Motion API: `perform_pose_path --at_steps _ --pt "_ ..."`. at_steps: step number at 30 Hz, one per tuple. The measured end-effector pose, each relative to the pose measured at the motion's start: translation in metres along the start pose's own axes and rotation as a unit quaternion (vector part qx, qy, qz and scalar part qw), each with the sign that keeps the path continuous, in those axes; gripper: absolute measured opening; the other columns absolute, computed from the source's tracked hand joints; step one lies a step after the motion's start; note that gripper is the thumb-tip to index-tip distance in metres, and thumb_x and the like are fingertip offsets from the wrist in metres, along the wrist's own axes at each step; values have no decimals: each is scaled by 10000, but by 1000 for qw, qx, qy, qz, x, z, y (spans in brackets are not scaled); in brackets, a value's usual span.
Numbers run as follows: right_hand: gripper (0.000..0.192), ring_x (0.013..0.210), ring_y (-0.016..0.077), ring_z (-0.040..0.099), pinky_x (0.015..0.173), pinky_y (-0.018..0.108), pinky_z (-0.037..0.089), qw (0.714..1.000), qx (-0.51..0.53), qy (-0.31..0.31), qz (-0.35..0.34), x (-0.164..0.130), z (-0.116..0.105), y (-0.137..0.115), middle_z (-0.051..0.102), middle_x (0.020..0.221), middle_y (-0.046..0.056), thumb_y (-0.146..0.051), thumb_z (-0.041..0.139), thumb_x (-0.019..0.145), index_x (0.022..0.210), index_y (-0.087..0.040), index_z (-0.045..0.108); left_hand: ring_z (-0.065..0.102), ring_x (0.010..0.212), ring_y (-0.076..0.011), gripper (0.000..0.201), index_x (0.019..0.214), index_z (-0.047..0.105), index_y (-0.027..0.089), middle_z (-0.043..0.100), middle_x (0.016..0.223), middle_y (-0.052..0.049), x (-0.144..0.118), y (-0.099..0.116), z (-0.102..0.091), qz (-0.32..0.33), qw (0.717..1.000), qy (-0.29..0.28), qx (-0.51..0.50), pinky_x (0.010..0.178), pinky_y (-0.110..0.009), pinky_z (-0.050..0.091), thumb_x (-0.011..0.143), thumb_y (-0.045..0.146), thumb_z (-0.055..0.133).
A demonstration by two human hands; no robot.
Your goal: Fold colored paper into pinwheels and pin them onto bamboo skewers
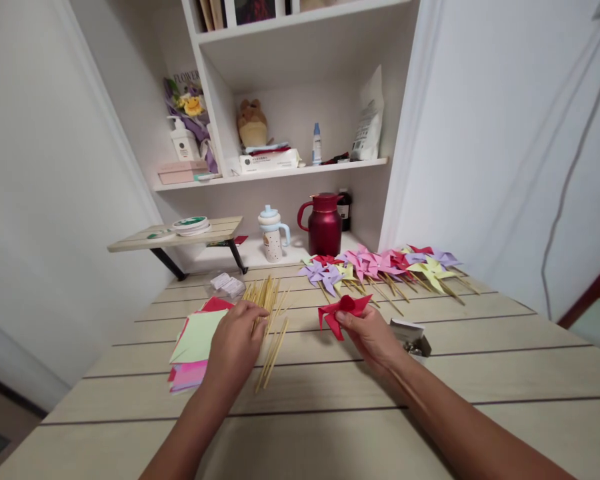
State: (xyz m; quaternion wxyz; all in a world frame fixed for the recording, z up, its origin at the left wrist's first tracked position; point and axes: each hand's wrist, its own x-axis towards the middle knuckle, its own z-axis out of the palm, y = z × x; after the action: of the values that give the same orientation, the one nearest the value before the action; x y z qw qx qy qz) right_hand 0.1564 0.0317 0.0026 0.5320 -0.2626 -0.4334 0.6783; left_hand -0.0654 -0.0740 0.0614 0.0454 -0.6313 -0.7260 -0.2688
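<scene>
A red paper pinwheel, with no stick visible on it, is pinched between the thumb and fingers of my right hand above the table. My left hand reaches over the pile of thin wooden sticks, its bent fingers closing on a stick at the near end of the pile. A few loose sticks lie just right of that hand. Partly under my left wrist is a stack of coloured paper sheets, light green on top, with red, pink and purple edges showing.
Several finished pinwheels on sticks lie at the back right. A small open box of metal bits sits beside my right wrist. Behind stand a dark red jug, a baby-blue-lidded cup and a small raised shelf.
</scene>
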Motion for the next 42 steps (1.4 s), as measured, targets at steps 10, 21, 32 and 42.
perform_pose_path --at_steps 10,21,32,42 --pt "329 688 187 644 673 315 488 999 16 14 28 6 -10 -3 769 774 55 -351 925 539 784 -181 786 590 1026 -251 298 934 745 202 681 1095 -85 15 -26 11 2 978 -101 185 916 -360 405 924 178 448" --pt "345 706 204 662 683 337 502 999 17 9 33 7 -10 0 775 809 73 -341 932 532 799 -176 787 573 1088 -282 266 917 735 176 674 1094 -125 28 -24 17 11 960 -128 249 947 -416 383 920 187 470" --pt "305 667 163 654 658 281 485 998 53 -6 45 8 -8 -5 774 767 63 -305 934 542 764 -156 786 615 1082 -239 311 1144 629 162 635 1207 -97 95 -27 32 -73 952 -123 270 922 -465 505 921 376 588" --pt "300 690 192 664 692 310 489 999 42 -8 31 14 -12 -8 777 776 66 -306 919 551 769 -151 781 545 1206 -323 336 1020 708 134 620 1242 -190 113 -18 54 -132 955 -120 239 930 -407 437 877 402 565"
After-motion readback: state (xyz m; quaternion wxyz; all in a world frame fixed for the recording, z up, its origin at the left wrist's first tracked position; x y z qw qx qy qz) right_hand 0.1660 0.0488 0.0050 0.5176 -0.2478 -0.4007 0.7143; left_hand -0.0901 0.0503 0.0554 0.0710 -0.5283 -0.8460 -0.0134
